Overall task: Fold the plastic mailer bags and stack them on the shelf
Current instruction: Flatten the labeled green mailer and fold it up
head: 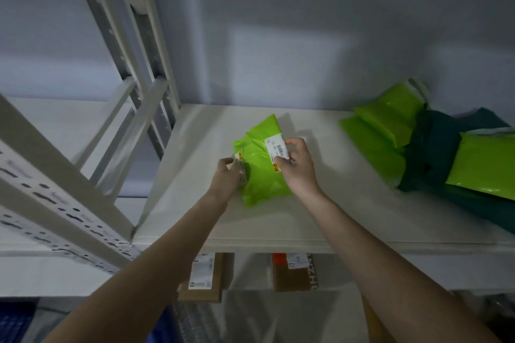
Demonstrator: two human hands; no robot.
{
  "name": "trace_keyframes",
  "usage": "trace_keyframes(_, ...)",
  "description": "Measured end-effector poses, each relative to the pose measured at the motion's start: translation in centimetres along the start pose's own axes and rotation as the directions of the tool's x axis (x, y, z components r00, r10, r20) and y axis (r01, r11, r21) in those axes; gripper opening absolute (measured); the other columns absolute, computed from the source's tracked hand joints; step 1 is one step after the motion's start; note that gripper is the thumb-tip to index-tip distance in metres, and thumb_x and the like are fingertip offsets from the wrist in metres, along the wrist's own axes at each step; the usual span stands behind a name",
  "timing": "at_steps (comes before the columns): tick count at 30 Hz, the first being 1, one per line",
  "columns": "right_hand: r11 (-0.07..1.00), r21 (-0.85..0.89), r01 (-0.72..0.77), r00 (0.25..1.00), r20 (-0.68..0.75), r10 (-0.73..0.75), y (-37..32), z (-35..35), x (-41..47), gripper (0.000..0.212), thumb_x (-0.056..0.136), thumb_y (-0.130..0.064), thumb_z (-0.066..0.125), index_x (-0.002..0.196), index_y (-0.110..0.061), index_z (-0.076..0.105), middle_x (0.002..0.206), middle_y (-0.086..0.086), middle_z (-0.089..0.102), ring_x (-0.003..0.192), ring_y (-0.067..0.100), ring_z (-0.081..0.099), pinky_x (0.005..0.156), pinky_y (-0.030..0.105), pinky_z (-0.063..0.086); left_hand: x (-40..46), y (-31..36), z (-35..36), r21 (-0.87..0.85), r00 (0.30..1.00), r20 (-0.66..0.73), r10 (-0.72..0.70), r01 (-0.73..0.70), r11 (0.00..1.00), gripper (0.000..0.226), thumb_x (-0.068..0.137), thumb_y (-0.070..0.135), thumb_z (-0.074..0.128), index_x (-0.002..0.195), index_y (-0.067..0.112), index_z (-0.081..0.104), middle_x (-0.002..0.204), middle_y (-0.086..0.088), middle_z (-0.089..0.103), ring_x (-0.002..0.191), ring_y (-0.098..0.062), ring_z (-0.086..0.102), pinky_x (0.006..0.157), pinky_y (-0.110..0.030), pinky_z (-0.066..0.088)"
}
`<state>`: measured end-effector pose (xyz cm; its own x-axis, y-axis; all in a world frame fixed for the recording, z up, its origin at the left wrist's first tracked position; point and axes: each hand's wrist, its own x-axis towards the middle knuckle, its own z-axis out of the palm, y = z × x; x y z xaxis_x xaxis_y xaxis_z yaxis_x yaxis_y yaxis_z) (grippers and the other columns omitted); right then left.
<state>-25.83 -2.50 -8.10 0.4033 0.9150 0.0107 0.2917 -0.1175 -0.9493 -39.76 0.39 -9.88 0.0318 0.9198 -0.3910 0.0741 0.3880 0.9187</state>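
A lime green mailer bag (260, 170) with a white barcode label lies folded on the white shelf (348, 203). My left hand (227, 175) pinches its left edge, where a clear flap sticks out. My right hand (296, 166) grips the bag's right side over the label. At the shelf's right end lies a loose pile of green mailer bags (390, 125) mixed with dark teal bags (434, 153).
Perforated grey uprights and braces of the rack (117, 131) stand to the left. A pale wall closes the back of the shelf. Under the shelf sit cardboard boxes (203, 278) with labels, and blue items low at the left.
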Motion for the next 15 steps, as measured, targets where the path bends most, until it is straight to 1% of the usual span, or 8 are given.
trace_keyframes(2, 0.997, 0.071, -0.041, 0.999, -0.006, 0.041, -0.4, 2.1, 0.4, 0.031, 0.083, 0.003, 0.056, 0.100, -0.020, 0.044, 0.092, 0.017, 0.067, 0.071, 0.025, 0.063, 0.072, 0.041, 0.052, 0.6, 0.5, -1.9, -0.025, 0.999, -0.004, 0.032, -0.032, 0.999, 0.022, 0.093, 0.008, 0.048, 0.113, 0.015, 0.042, 0.071, -0.002, 0.051, 0.059, -0.011, 0.047, 0.050, -0.017, 0.041)
trace_keyframes(4, 0.992, 0.109, -0.067, 0.998, -0.009, 0.068, -0.6, 4.0, 0.8, 0.030, 0.083, 0.001, 0.057, 0.103, -0.018, 0.044, 0.096, 0.019, 0.068, 0.074, 0.026, 0.064, 0.074, 0.040, 0.051, 1.3, 1.0, -3.7, -0.069, 0.996, -0.047, 0.071, -0.074, 0.995, 0.026, 0.089, 0.002, 0.052, 0.108, 0.016, 0.044, 0.077, -0.004, 0.054, 0.063, -0.013, 0.051, 0.060, -0.024, 0.045)
trace_keyframes(5, 0.992, 0.105, -0.072, 0.997, -0.007, 0.073, -0.7, 5.0, 0.8, 0.031, 0.084, -0.001, 0.058, 0.107, -0.016, 0.044, 0.097, 0.019, 0.068, 0.076, 0.026, 0.064, 0.074, 0.038, 0.051, 1.7, 1.3, -4.6, -0.062, 0.991, -0.084, 0.100, -0.105, 0.993, 0.026, 0.089, 0.003, 0.055, 0.109, 0.016, 0.045, 0.081, -0.006, 0.057, 0.064, -0.014, 0.052, 0.060, -0.023, 0.046)
trace_keyframes(6, 0.994, 0.085, -0.074, 0.997, -0.002, 0.074, -0.7, 5.9, 0.8, 0.033, 0.084, -0.003, 0.059, 0.111, -0.014, 0.043, 0.096, 0.018, 0.068, 0.076, 0.026, 0.064, 0.074, 0.036, 0.050, 2.0, 1.6, -5.3, -0.019, 0.983, -0.119, 0.137, -0.140, 0.990, 0.027, 0.089, 0.005, 0.057, 0.112, 0.016, 0.047, 0.087, -0.007, 0.059, 0.067, -0.016, 0.054, 0.058, -0.021, 0.045)
trace_keyframes(8, 0.999, 0.015, -0.049, 0.998, 0.033, 0.048, -0.7, 7.5, 0.7, 0.039, 0.085, -0.004, 0.059, 0.119, -0.013, 0.040, 0.095, 0.017, 0.068, 0.077, 0.026, 0.063, 0.072, 0.033, 0.048, 2.9, 2.1, -6.7, 0.143, 0.962, -0.170, 0.212, -0.188, 0.972, 0.032, 0.089, 0.012, 0.057, 0.120, 0.016, 0.050, 0.100, -0.007, 0.061, 0.079, -0.019, 0.056, 0.059, -0.021, 0.042)
trace_keyframes(10, 0.996, -0.087, 0.009, 0.997, 0.076, -0.003, -0.6, 8.8, 0.6, 0.042, 0.085, -0.003, 0.058, 0.121, -0.011, 0.039, 0.096, 0.018, 0.067, 0.080, 0.030, 0.064, 0.072, 0.035, 0.049, 3.7, 2.1, -7.6, 0.264, 0.947, -0.205, 0.249, -0.191, 0.945, 0.038, 0.091, 0.015, 0.054, 0.128, 0.019, 0.046, 0.104, -0.007, 0.059, 0.086, -0.018, 0.052, 0.068, -0.023, 0.040)
trace_keyframes(13, 0.974, -0.211, 0.082, 0.990, 0.130, -0.055, -0.2, 10.4, 1.0, 0.042, 0.083, 0.001, 0.055, 0.124, -0.007, 0.044, 0.106, 0.020, 0.063, 0.094, 0.035, 0.062, 0.081, 0.040, 0.048, 4.4, 1.8, -8.7, 0.337, 0.946, -0.219, 0.240, -0.158, 0.928, 0.039, 0.094, 0.017, 0.050, 0.133, 0.019, 0.044, 0.109, -0.011, 0.058, 0.089, -0.019, 0.048, 0.072, -0.019, 0.032)
trace_keyframes(15, 0.945, -0.305, 0.113, 0.985, 0.159, -0.067, 0.0, 10.9, 1.3, 0.041, 0.084, 0.002, 0.053, 0.125, -0.004, 0.050, 0.114, 0.023, 0.055, 0.102, 0.037, 0.057, 0.090, 0.038, 0.043, 4.8, 1.5, -9.0, 0.379, 0.947, -0.210, 0.242, -0.149, 0.913, 0.037, 0.095, 0.017, 0.047, 0.132, 0.018, 0.045, 0.118, -0.014, 0.059, 0.101, -0.025, 0.053, 0.076, -0.021, 0.034)
